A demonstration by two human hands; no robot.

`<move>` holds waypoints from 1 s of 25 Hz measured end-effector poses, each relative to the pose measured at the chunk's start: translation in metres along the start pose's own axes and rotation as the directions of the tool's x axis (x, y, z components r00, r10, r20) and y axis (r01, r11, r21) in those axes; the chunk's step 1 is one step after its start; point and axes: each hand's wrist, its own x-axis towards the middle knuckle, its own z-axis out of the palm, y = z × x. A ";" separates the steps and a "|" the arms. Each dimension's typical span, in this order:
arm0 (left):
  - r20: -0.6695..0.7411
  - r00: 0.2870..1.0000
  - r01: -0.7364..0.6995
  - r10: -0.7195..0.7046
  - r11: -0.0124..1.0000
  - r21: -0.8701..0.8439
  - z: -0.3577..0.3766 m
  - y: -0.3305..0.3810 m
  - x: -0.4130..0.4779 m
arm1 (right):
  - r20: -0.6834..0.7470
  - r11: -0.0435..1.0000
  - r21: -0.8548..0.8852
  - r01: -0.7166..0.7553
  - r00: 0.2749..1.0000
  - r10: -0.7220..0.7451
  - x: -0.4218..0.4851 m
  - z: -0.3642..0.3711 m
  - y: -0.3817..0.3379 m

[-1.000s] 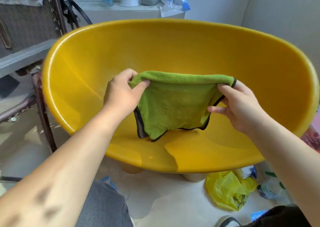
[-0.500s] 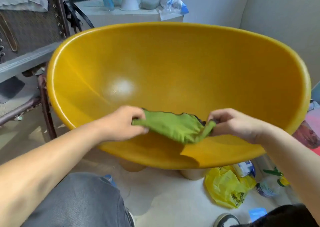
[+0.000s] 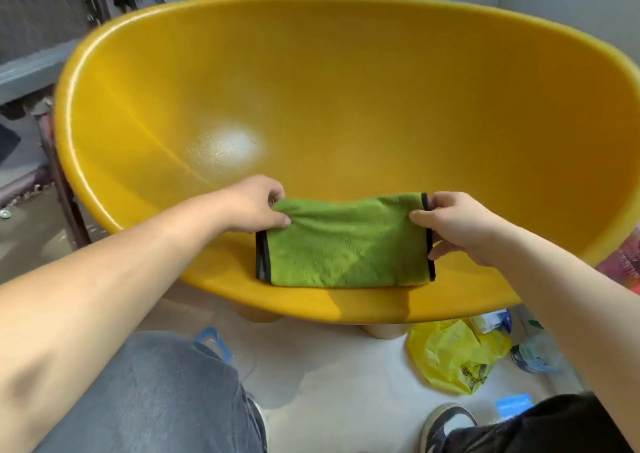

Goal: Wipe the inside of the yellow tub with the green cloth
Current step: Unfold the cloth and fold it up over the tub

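The large yellow tub point(image 3: 346, 89) fills most of the view, tilted with its open side toward me. A green cloth point(image 3: 346, 245) with black edging hangs folded into a neat rectangle over the tub's near rim. My left hand point(image 3: 254, 205) pinches its upper left corner. My right hand point(image 3: 457, 226) pinches the upper right corner by the black trim. Both hands hold the cloth stretched flat between them.
A crumpled yellow plastic bag point(image 3: 453, 355) and a plastic bottle point(image 3: 535, 352) lie on the pale floor under the tub's right side. A metal frame leg point(image 3: 60, 175) stands at the left. My knee in grey trousers point(image 3: 156, 397) and a shoe point(image 3: 446, 425) are below.
The cloth went from hanging open, to bunched between my hands, to a flat folded rectangle draped over the near rim. Both hands dropped lower and drew apart.
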 end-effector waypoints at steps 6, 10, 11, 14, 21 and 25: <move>0.238 0.971 -0.049 -0.025 0.952 0.302 0.052 -0.006 0.035 | 0.016 0.848 -0.529 -0.028 0.999 0.043 0.031 0.037 0.010; 0.195 0.981 -0.037 -0.019 0.959 0.280 0.064 -0.023 0.044 | -0.072 0.822 -0.561 -0.100 0.995 0.072 0.039 0.044 0.010; 0.161 0.986 -0.013 -0.037 0.953 0.302 0.067 -0.023 0.044 | -0.081 0.801 -0.587 -0.116 0.993 0.085 0.040 0.045 0.011; 0.107 0.985 0.093 -0.138 0.933 0.348 0.070 -0.020 0.050 | -0.080 0.779 -0.606 -0.162 0.986 0.143 0.042 0.048 0.012; 0.230 0.943 0.227 -0.240 0.971 0.082 0.070 -0.004 0.049 | 0.006 0.913 -0.356 -0.199 0.977 0.215 0.039 0.060 0.006; 0.165 0.957 0.262 -0.238 0.954 -0.145 0.073 -0.003 0.046 | 0.087 0.977 0.142 -0.159 0.985 0.148 0.031 0.055 -0.012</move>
